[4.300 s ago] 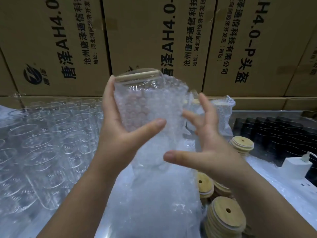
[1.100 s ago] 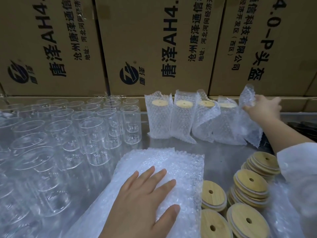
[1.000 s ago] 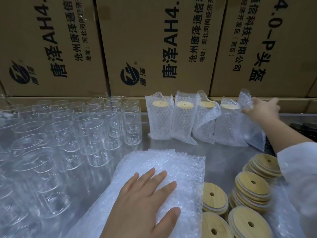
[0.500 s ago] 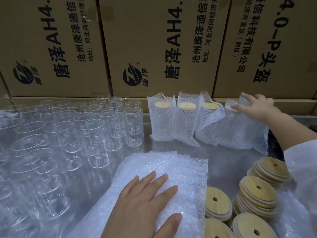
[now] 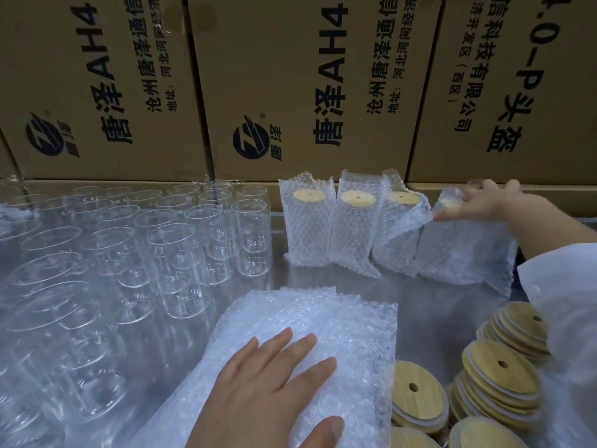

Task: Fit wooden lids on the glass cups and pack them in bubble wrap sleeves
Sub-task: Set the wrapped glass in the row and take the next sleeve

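— Where are the hands just now?

— The left hand (image 5: 268, 389) lies flat, fingers straight and a little spread, pressing on the stack of bubble wrap sleeves (image 5: 349, 321) at the lower centre of the worktop (image 5: 429, 305). The right hand (image 5: 484, 202), coming out of a white sleeve (image 5: 562, 286), is at the right edge of the frame. It holds the top of the last wrapped cup (image 5: 462, 253), thumb on the near side and fingers over the far side.

— And the rest?

— That cup stands at the right end of a row with three other wrapped cups (image 5: 352, 231), all upright, a wooden lid showing in each top, just in front of the cardboard boxes (image 5: 307, 76). Bare glass cups (image 5: 181, 247) crowd the left half. Loose wooden lids (image 5: 497, 370) are stacked at lower right, just beside the sleeves.
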